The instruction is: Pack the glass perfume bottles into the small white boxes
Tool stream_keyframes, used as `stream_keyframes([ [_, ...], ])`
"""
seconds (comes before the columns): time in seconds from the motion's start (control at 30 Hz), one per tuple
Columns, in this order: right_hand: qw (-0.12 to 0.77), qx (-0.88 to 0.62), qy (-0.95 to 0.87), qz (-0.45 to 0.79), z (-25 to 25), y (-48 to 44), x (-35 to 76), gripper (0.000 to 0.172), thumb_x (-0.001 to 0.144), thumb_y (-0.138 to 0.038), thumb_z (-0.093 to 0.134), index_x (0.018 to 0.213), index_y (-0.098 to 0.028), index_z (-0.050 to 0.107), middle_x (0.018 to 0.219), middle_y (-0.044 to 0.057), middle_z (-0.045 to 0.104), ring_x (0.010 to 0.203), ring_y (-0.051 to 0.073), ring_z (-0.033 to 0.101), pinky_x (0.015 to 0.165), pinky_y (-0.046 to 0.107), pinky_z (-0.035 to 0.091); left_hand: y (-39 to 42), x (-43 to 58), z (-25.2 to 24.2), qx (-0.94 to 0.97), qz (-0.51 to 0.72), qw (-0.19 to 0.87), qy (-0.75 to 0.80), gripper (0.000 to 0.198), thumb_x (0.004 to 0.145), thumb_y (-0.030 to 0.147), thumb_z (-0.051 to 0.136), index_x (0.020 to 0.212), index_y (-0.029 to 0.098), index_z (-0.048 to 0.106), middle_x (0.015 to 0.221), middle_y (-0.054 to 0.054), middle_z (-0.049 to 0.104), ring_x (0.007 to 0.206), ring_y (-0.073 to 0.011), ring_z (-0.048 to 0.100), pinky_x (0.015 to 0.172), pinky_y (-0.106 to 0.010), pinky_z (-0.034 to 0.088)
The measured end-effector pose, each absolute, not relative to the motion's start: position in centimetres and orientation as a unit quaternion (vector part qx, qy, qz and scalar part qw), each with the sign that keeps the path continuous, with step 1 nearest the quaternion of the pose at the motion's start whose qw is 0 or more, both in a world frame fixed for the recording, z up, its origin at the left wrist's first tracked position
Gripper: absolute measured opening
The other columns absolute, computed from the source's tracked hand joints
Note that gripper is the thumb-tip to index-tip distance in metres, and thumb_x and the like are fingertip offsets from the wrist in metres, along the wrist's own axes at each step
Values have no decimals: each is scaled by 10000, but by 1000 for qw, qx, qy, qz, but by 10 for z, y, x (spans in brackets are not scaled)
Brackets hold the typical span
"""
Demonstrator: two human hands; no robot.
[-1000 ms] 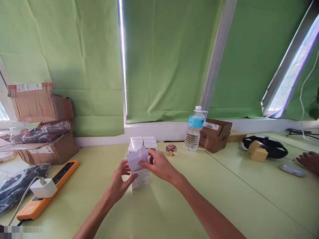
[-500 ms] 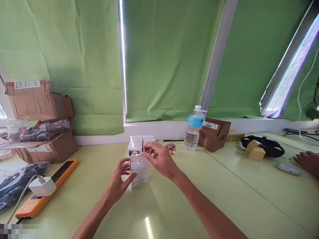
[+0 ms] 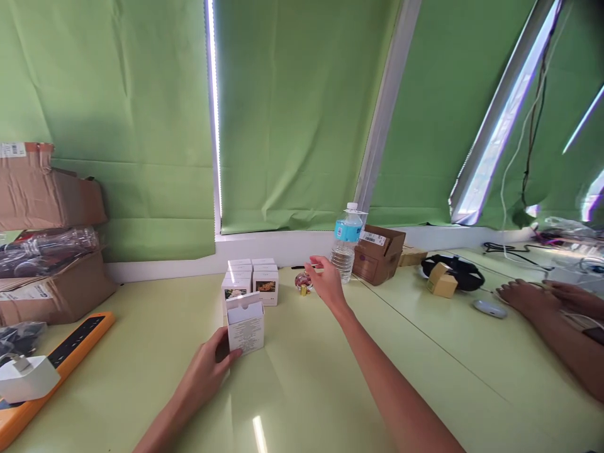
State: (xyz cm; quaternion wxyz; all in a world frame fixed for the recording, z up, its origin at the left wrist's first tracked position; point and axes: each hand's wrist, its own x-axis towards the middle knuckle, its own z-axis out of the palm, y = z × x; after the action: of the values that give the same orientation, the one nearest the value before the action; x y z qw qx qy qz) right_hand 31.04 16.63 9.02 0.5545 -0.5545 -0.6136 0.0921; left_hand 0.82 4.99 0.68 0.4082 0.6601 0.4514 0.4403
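While L hand (image 3: 210, 362) still holds the open white box (image 3: 247, 326) at 7 o'clock of ctr, R hand (image 3: 328, 283) has moved off to its approx. 2 o'clock, fingers parted, near red-gold trinket (image 3: 302, 283).

Green blinds (image 3: 302, 113) behind a pale tabletop (image 3: 302, 384)

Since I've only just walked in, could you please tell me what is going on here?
A person's left hand holds an open white carton standing on the table, its top flap up. The right hand, seemingly empty, is beside a small red-and-gold ornament. More white cartons, some showing flower pictures, stand just behind, and a water bottle stands to the right.
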Motion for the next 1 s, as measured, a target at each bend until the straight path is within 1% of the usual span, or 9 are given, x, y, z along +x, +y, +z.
stream_keyframes([
  [0.07, 547, -582, -595, 93, 71, 178, 316, 574, 756, -474, 614, 1230, -154, 564, 1241, 152, 609, 1169, 303, 541, 961, 430, 435, 51, 9, 5, 659, 444, 405, 452, 421, 808, 440, 672, 1159, 216, 614, 1208, -96, 697, 1136, -303, 642, 970, -439, 536],
  [0.13, 538, -608, -576, 102, 53, 188, 316, 722, 686, -478, 676, 1302, -149, 498, 1324, 175, 549, 1244, 322, 487, 1023, 441, 382, 53, 9, 3, 659, 446, 405, 450, 418, 807, 453, 670, 1148, 217, 617, 1207, -94, 698, 1134, -302, 643, 970, -434, 538],
  [0.23, 528, -638, -548, 119, 29, 202, 314, 882, 601, -498, 733, 1346, -135, 430, 1374, 197, 500, 1293, 350, 439, 1058, 460, 343, 54, 9, 1, 661, 444, 408, 447, 409, 813, 455, 666, 1140, 215, 618, 1220, -98, 691, 1138, -303, 641, 980, -434, 532],
  [0.33, 527, -656, -523, 135, 13, 217, 309, 954, 570, -518, 750, 1361, -125, 390, 1383, 221, 482, 1282, 360, 452, 1038, 456, 371, 54, 8, 1, 664, 438, 407, 449, 422, 826, 449, 656, 1168, 207, 602, 1267, -110, 664, 1169, -300, 623, 1007, -429, 510],
  [0.5, 538, -668, -493, 146, -2, 235, 298, 939, 571, -495, 765, 1349, -127, 390, 1350, 222, 498, 1234, 367, 491, 983, 447, 423, 52, 9, 3, 666, 424, 403, 463, 454, 835, 465, 641, 1200, 200, 584, 1304, -118, 640, 1206, -298, 599, 1010, -404, 507],
  [0.57, 546, -668, -485, 143, -6, 237, 295, 855, 614, -462, 750, 1331, -138, 414, 1319, 202, 519, 1202, 350, 510, 966, 447, 432, 52, 9, 4, 667, 422, 399, 467, 454, 831, 478, 640, 1190, 203, 596, 1300, -115, 644, 1206, -301, 600, 1002, -396, 512],
  [0.7, 551, -659, -490, 145, -9, 236, 296, 605, 730, -394, 701, 1253, -171, 494, 1230, 125, 569, 1081, 276, 570, 915, 438, 458, 53, 8, 4, 668, 422, 390, 472, 456, 826, 474, 639, 1192, 205, 599, 1284, -119, 653, 1201, -312, 601, 997, -417, 511],
  [0.83, 546, -640, -516, 162, -10, 222, 299, 705, 616, -375, 741, 1245, -171, 498, 1148, 109, 617, 1003, 263, 602, 857, 380, 483, 55, 7, 3, 670, 431, 388, 463, 429, 821, 459, 652, 1169, 212, 604, 1269, -108, 664, 1157, -300, 630, 979, -405, 518],
  [1.0, 525, -603, -565, 206, -9, 190, 294, 727, 573, -347, 756, 1229, -159, 506, 1034, 82, 667, 889, 253, 643, 820, 384, 499, 54, 7, 2, 669, 433, 394, 458, 402, 834, 437, 644, 1157, 203, 593, 1262, -109, 666, 1128, -288, 645, 982, -407, 515],
])
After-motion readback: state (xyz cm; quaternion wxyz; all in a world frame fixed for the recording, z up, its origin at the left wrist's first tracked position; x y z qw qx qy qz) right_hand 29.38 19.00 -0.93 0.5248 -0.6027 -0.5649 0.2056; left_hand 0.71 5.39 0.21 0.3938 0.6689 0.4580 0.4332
